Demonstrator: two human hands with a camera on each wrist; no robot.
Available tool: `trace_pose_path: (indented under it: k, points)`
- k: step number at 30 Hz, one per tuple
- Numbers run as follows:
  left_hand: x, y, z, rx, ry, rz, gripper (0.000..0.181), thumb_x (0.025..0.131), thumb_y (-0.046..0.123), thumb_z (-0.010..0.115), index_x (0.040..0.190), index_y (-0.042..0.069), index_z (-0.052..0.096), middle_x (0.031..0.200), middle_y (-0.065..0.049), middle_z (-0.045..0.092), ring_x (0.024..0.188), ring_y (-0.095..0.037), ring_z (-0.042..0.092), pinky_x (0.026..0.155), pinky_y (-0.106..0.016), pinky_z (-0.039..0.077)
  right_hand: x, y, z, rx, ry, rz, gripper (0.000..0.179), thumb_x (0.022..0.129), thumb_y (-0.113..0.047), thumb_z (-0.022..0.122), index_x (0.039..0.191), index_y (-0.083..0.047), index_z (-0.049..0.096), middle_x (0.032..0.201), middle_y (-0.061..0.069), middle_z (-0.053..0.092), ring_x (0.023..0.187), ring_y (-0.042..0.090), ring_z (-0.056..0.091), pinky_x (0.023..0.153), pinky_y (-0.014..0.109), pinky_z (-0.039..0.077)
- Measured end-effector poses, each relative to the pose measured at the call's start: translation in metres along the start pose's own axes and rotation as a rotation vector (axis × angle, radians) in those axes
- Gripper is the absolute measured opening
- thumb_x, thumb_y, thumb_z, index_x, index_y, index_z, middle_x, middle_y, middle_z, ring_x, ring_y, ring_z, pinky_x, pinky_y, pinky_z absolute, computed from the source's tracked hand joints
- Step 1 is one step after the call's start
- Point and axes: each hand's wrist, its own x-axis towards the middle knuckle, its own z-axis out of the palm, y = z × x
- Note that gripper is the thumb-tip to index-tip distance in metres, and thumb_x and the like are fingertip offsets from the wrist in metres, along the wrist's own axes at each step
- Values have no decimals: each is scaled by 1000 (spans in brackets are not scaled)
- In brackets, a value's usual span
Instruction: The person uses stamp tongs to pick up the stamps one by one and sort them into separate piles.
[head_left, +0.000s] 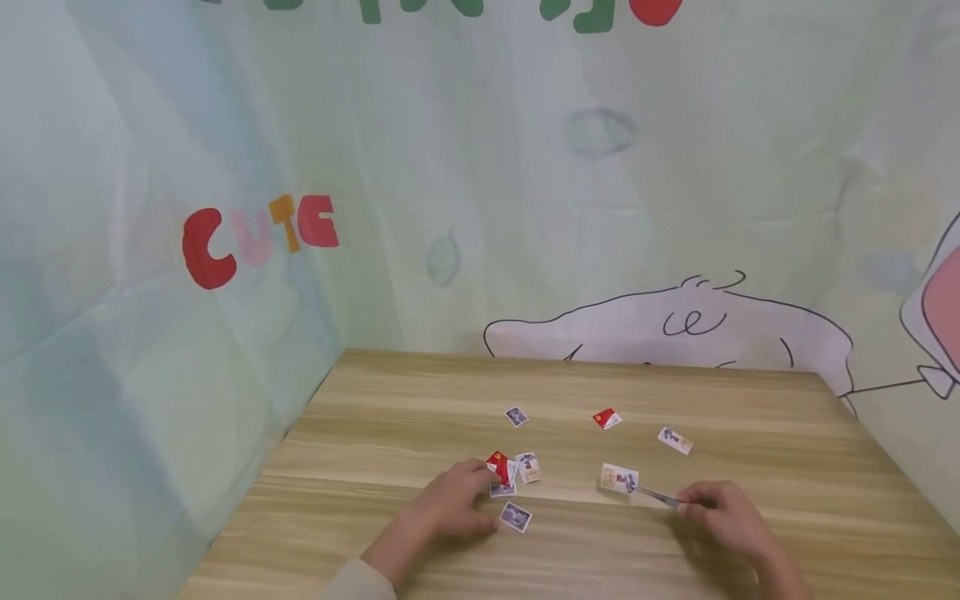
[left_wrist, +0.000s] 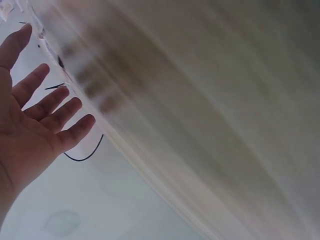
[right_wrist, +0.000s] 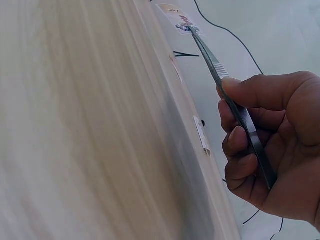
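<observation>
My right hand (head_left: pixel 723 515) grips metal tweezers (right_wrist: pixel 240 112) between thumb and curled fingers. Their tips pinch the edge of a pale stamp (head_left: pixel 617 477) with a small colored picture, lifted above the wooden tabletop. My left hand (head_left: pixel 456 498) holds nothing; in the left wrist view its fingers are spread and fairly straight. Its fingertips are right at a small cluster: a red-and-white stamp (head_left: pixel 500 467) overlapping a grey one (head_left: pixel 502 490), with a pale stamp (head_left: pixel 528 467) beside them. Nearer me, another grey stamp (head_left: pixel 515 517) lies close to the left thumb.
Farther back on the wooden table (head_left: pixel 390 400) lie a grey stamp (head_left: pixel 517 416), a red-and-white stamp (head_left: pixel 606 418) and a pale stamp (head_left: pixel 676 440). A printed cloth backdrop (head_left: pixel 450 167) rises behind and to the left of the table.
</observation>
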Motion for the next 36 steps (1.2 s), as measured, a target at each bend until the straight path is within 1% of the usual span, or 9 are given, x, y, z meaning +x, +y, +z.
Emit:
trace_pose_path:
  k: [4,6,11,14,19,22,29,36]
  points:
    - [-1,-5,-2,25,24,29,54,71,34,74,117,9,61,121,-11,53,108,-27,51,90,-41,43,0,4,-6,0,21,34,13,78,-2,65,90,3,67,82,7,64,74,18,54,65,30,44]
    - [-2,-6,-3,28,25,36,54,72,35,74,117,9,61,121,-11,53,108,-28,51,89,-42,44,0,5,-9,-6,30,46,13,78,-1,65,90,3,67,83,7,64,75,18,54,67,30,44]
    - [-3,-5,-2,3,-4,16,57,72,36,73,121,8,59,125,-13,51,112,-29,48,91,-45,42,1,8,-15,-30,45,85,14,79,-3,65,91,4,67,84,7,64,78,18,53,70,32,42]
    - [-2,-4,-1,-4,-16,8,58,73,35,73,122,8,59,127,-13,50,113,-29,47,92,-45,41,2,9,-19,-42,46,92,15,80,-3,65,92,5,66,84,8,64,77,18,53,69,32,42]
    - [0,-2,1,6,-7,12,57,72,34,73,121,8,59,125,-13,50,112,-28,48,91,-44,42,2,12,-24,-44,48,93,15,81,-1,63,92,8,65,83,9,64,73,17,52,65,30,43]
    - [1,-2,1,15,-8,12,58,72,34,73,122,8,59,125,-12,51,112,-28,48,91,-44,42,3,14,-28,-44,52,101,15,81,-2,62,93,7,65,83,9,63,73,17,52,66,30,42]
    - [4,-4,5,37,6,26,58,73,39,73,120,9,60,126,-13,51,115,-28,47,93,-44,41,5,20,-38,-83,61,73,15,82,-1,61,92,9,64,85,12,64,76,19,54,69,34,44]
    - [7,-5,8,51,8,32,57,74,41,72,120,10,60,123,-10,52,111,-27,48,90,-44,43,7,28,-46,-95,60,118,18,85,-3,60,95,10,64,85,12,63,76,19,52,67,33,43]
